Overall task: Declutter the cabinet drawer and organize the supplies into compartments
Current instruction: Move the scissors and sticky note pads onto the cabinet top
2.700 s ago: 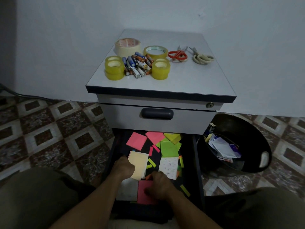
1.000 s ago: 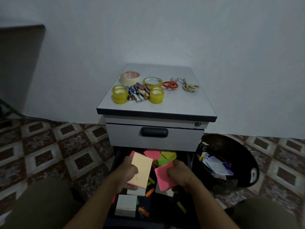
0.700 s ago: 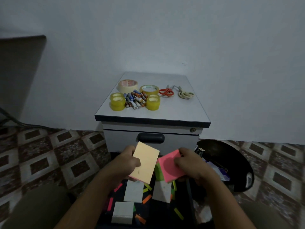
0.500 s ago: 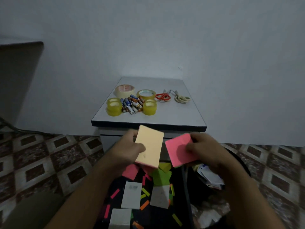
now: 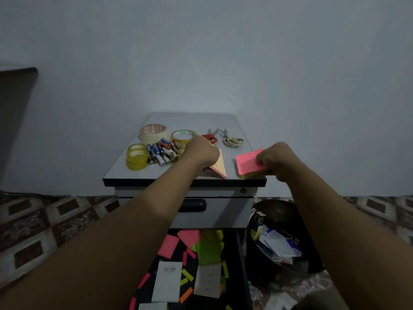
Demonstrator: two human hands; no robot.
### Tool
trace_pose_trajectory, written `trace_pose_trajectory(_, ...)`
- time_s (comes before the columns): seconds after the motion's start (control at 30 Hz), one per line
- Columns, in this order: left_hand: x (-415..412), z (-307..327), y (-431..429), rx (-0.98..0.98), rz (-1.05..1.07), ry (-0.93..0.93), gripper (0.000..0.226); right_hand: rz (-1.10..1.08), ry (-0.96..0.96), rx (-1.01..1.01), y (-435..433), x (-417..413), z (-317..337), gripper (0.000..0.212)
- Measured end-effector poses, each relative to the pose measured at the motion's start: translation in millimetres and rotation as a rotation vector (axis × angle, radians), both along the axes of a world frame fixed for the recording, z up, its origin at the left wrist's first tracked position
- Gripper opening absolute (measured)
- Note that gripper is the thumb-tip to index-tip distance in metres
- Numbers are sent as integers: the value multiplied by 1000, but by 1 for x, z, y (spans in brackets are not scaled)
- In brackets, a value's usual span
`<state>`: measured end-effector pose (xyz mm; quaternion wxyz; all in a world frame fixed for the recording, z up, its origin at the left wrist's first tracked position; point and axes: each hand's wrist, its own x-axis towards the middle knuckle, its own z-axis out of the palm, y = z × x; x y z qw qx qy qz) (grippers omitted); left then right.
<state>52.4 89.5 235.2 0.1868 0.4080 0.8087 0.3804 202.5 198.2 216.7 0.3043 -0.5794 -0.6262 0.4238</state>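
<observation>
— While both arms stretch out over the grey cabinet (image 5: 196, 121), let's go big to small. What's holding what?

— After the cabinet itself, the biggest holder is the black bin (image 5: 279, 212). It's on the floor, tight against the cabinet's right side, with crumpled white papers (image 5: 278, 245) and a small upright box (image 5: 258, 223) inside. Then comes the open bottom drawer (image 5: 239, 260), pulled out under the cabinet's closed drawer (image 5: 225, 211). It's dark inside and littered with paper.

— Count it for me!

— At the cabinet end, two pink notes (image 5: 168, 246) and a heap of green sheets (image 5: 210, 251). Further out, two white pads (image 5: 167, 280), plus a third cut off at the bottom of view. The loose coloured strips (image 5: 187, 274) are too small and too many to count.

— And the hands?

— Both are over the cabinet top, near its front edge. The left hand (image 5: 201, 153) is curled round a peach pad (image 5: 220, 164), which is tipped up on edge. The right hand (image 5: 274, 158) pinches the end of a pink pad (image 5: 248, 163) with a green layer beneath, at the cabinet's front right corner. I cannot tell if it has touched down.

— What else is on top?

— Tape sits on the cabinet's left half: one cream roll (image 5: 153, 132), one clear ring (image 5: 183, 135) and a yellow stack (image 5: 136, 156) that looks two high. Another yellow roll is half hidden behind the left hand. Towards the back are two scissors, red-handled (image 5: 210, 137) and cream-handled (image 5: 233, 141). Among the tape lies a pile of batteries (image 5: 162, 153), too jumbled to count.
</observation>
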Motion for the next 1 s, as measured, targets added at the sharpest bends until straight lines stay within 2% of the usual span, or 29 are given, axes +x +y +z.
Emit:
trace_pose_trajectory(0.07,0,0,10,-54,-4,48,11,-27,-26,28,8,-4,-2,14)
trace_pose_trajectory(0.17,0,0,21,-156,-22,202,19,-52,-80,59,15,-9,-3,14)
trace_pose_trajectory(0.3,-2,-1,28,-227,-46,401,21,-21,-247,98,14,-10,-2,19)
trace_pose_trajectory(0.5,-2,2,31,-232,-51,456,34,40,-317,104,18,-18,-7,22)
trace_pose_trajectory(0.67,-1,-1,31,-212,-66,526,14,56,-344,192,19,-20,-10,24)
trace_pose_trajectory(0.83,-4,1,23,-241,-151,550,17,197,-428,224,13,-16,-8,29)
trace_pose_trajectory(1.0,-7,2,14,-313,-273,586,39,383,-441,249,8,-2,-6,45)
